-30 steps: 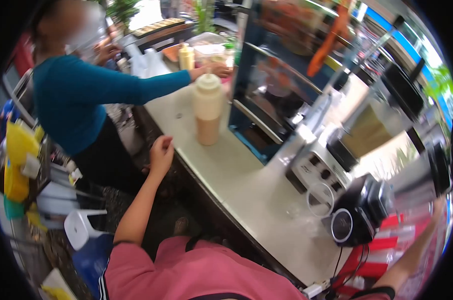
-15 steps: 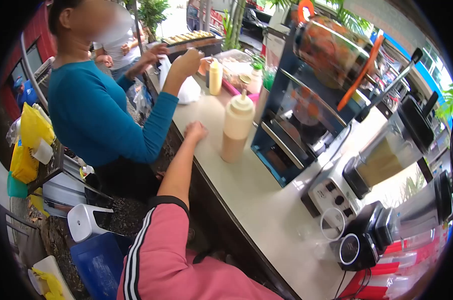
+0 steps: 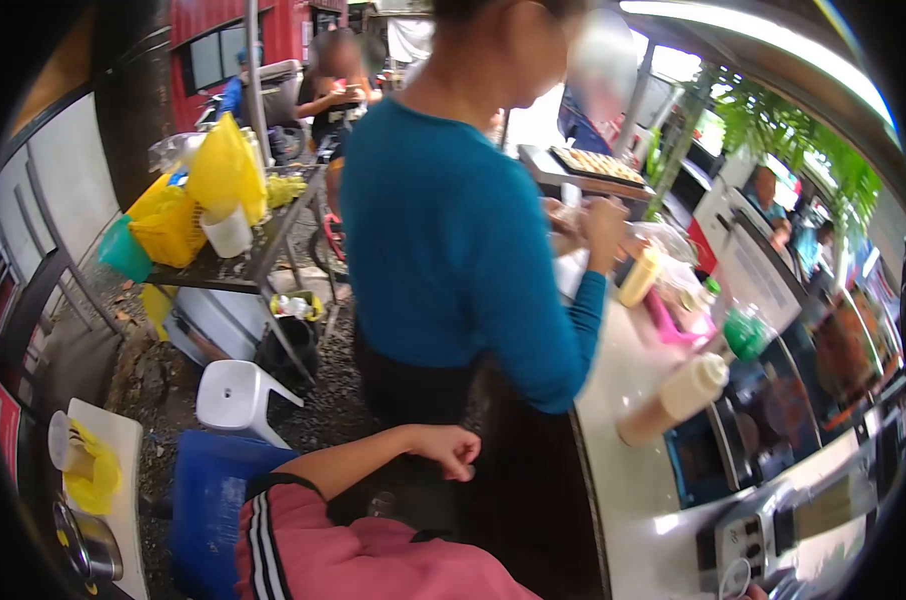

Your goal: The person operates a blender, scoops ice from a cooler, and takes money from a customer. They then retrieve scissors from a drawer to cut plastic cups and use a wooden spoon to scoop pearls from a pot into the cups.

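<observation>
My left hand [image 3: 447, 450] hangs between the blue chair and the counter [image 3: 628, 520], its fingers curled in. A small greyish spot shows at the fingertips, too small to name. At the bottom edge, a sliver of what looks like my right hand [image 3: 757, 593] shows beside the rim of a clear cup [image 3: 735, 578]; its fingers are mostly cut off. On the counter stands a squeeze bottle [image 3: 678, 400] with brownish contents in its lower part. Behind it is a smaller yellow squeeze bottle [image 3: 640, 277]. A blender base [image 3: 743, 540] stands near the cup.
A co-worker in a teal top [image 3: 453, 240] stands close ahead, hands raised over the counter. A blue chair [image 3: 208, 500] and white stool [image 3: 235, 395] are at left. Farther off is a table with yellow bags [image 3: 223, 170]. A glass-fronted machine [image 3: 763, 410] occupies the counter's right.
The view has swung left. My left hand has come off the counter edge and now hangs beside it. The co-worker appears nearer and more from behind.
</observation>
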Action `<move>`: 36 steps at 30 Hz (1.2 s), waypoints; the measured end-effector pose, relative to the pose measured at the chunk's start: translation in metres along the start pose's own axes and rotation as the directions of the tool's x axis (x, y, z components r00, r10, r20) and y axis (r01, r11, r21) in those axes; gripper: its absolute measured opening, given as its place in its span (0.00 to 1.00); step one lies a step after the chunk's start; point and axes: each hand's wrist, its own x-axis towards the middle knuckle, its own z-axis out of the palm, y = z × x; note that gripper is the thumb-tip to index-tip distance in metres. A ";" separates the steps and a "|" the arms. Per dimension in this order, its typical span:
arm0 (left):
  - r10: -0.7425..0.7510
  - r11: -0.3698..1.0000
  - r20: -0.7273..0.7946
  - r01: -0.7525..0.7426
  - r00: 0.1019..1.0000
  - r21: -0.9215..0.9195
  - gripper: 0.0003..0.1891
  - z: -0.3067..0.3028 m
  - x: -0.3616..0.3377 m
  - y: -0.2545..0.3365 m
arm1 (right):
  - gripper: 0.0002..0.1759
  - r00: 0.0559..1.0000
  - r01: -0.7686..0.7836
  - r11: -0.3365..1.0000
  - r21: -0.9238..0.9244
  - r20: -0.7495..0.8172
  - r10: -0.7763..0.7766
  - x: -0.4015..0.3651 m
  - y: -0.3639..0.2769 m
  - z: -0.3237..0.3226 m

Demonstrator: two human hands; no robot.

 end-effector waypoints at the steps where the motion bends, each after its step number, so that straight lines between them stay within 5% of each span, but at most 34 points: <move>1: -0.055 0.995 -0.063 0.049 0.996 -0.084 0.14 -0.018 -0.041 -0.009 | 0.16 0.976 -0.206 0.976 0.066 0.083 0.200 -0.022 -0.003 0.029; 2: -0.091 0.990 -0.141 0.074 0.986 -0.119 0.14 -0.042 -0.081 -0.019 | 0.17 0.906 -0.405 0.908 0.112 0.182 0.382 -0.043 -0.008 0.058; 6: 0.107 0.972 -0.505 -0.197 0.856 -0.127 0.12 -0.149 -0.221 -0.033 | 0.14 0.565 -0.737 0.659 0.149 0.672 0.479 -0.095 -0.061 0.182; 9: 0.146 0.943 -0.848 -0.329 0.509 -0.035 0.12 -0.229 -0.288 -0.017 | 0.13 0.114 -0.850 0.525 -0.033 0.963 0.244 -0.123 -0.084 0.246; 13: 0.213 0.843 -0.950 -0.535 0.228 0.061 0.15 -0.329 -0.352 0.039 | 0.13 -0.249 -0.762 0.587 -0.272 0.961 0.122 -0.177 -0.076 0.301; 14: 0.181 0.860 -0.977 -0.500 0.109 0.103 0.18 -0.340 -0.360 0.064 | 0.14 -0.319 -0.732 0.614 -0.294 0.945 0.072 -0.193 -0.060 0.310; 16: 0.165 0.888 -0.986 -0.438 0.016 0.141 0.19 -0.373 -0.373 0.095 | 0.15 -0.422 -0.693 0.572 -0.438 0.890 0.171 -0.207 -0.051 0.321; 19: 0.181 0.857 -0.981 -0.478 -0.064 0.189 0.10 -0.421 -0.379 0.120 | 0.12 -0.312 -0.557 0.749 -0.359 0.926 0.212 -0.240 -0.009 0.333; 23: 0.142 0.871 -0.965 -0.434 -0.222 0.229 0.09 -0.447 -0.367 0.154 | 0.11 -0.165 -0.548 0.801 -0.242 0.970 0.180 -0.225 -0.020 0.377; 36: 0.087 0.850 -0.954 -0.478 -0.288 0.222 0.08 -0.620 -0.322 0.176 | 0.07 0.145 -0.438 0.880 0.186 0.980 -0.135 -0.067 -0.184 0.539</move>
